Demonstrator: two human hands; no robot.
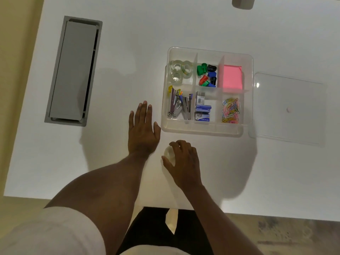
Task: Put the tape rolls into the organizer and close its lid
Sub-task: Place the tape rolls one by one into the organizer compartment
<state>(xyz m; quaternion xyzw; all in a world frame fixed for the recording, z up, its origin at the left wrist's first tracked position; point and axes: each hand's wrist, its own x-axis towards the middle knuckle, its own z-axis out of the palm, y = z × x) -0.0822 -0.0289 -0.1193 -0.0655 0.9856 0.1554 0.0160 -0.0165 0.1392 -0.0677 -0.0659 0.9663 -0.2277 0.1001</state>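
Observation:
A clear plastic organizer (202, 128) with several compartments sits on the white table. Its far-left compartment holds three clear tape rolls (179, 71). The clear lid (287, 107) lies flat on the table just right of the organizer. My right hand (184, 161) is near the table's front edge, fingers curled over one more clear tape roll (169, 153) that rests on the table. My left hand (142, 129) lies flat on the table, fingers spread, just left of the organizer's near-left corner.
Other compartments hold coloured sharpeners (207, 74), pink sticky notes (230, 76), staplers (179, 105), staple boxes (202, 109) and paper clips (230, 110). A grey cable hatch (73, 70) is set into the table at the left. A grey object (242, 1) stands at the far edge.

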